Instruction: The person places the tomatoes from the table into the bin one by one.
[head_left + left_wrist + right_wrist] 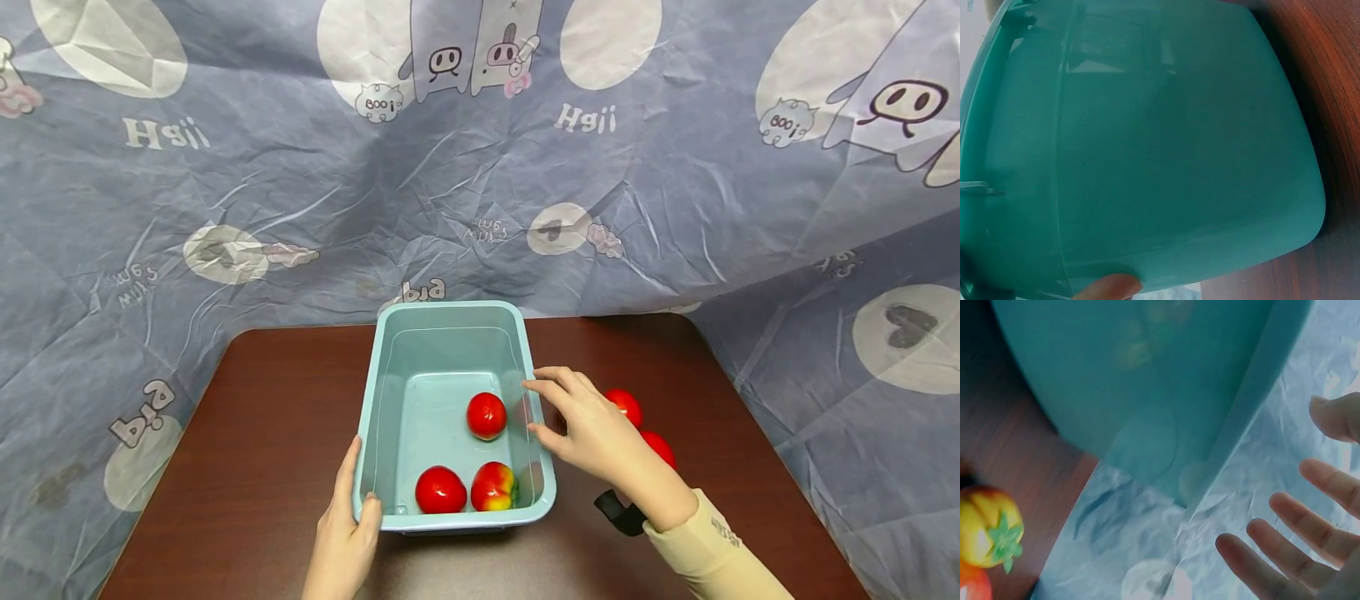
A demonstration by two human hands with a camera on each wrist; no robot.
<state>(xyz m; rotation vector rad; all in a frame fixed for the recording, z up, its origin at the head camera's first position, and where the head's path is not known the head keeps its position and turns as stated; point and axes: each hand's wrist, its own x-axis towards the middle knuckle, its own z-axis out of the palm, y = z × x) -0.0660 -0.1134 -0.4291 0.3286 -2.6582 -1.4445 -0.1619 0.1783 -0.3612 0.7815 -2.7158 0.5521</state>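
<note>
A light blue-green plastic bin (450, 312) stands on the table. Inside it lie three tomatoes: a red one (487, 416) toward the middle right, another red one (440, 490) at the near wall, and a red-and-yellow one (494, 487) in the near right corner. My left hand (345, 525) grips the bin at its near left corner, thumb over the rim and fingers along the outside wall. Beside the right rim, my right hand (592, 421) has its fingers apart and holds nothing; in the right wrist view its fingers (1307, 531) are spread beyond the bin's edge.
Right of the bin, partly behind my right hand and forearm, tomatoes (624, 406) lie on the dark brown table (292, 417). One of them (988, 525) shows yellow with a green leafy top. A dark strap (621, 512) hangs at my right wrist. Printed grey-blue cloth (450, 183) rises behind the table.
</note>
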